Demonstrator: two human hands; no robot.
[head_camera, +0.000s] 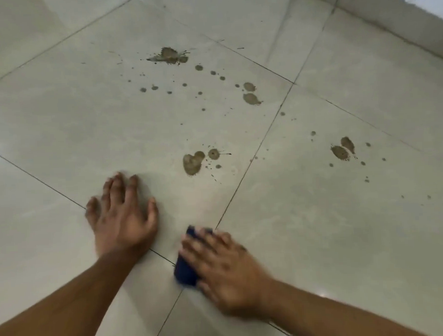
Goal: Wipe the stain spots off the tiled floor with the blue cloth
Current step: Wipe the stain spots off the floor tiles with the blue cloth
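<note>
The left hand (122, 218) lies flat, fingers spread, on the pale grey tiled floor (319, 227). The right hand (226, 271) presses the folded dark blue cloth (185, 271) down with straight fingers, short of the brown stain spots (192, 162).

- just one head cam, looking forward and down, pretty close over the tiled floor (320, 239)
- wall base (387, 26) cuts across the upper right

floor (319, 227): glossy smooth tile | blue cloth (185, 271): soft matt fabric
</note>
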